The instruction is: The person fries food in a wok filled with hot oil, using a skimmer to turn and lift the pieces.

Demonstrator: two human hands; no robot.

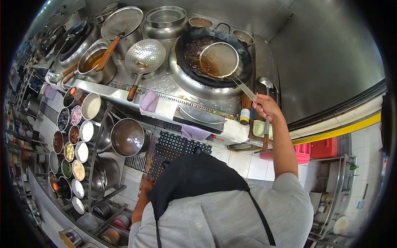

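Note:
My right hand [266,108] is closed around the flat metal handle of a round fine-mesh skimmer [223,58]. The skimmer's mesh lies over the dark wok [186,62], where brown bubbling liquid shows around it. The wok sits on a round metal burner ring [182,84]. Down by the apron, at the lower left, is my left hand [146,186], its fingers partly hidden and too small to make out. Near that hand stands a large pot of brown liquid [127,138]. Right of the wok lies a long-handled ladle [265,82].
A perforated strainer [144,56] with a wooden handle rests left of the wok. Behind it are a mesh-topped pot [122,25] and a lidless metal pot [165,18]. Several seasoning tins [87,131] fill the rack at left. A brush [245,111] stands near the counter's front edge.

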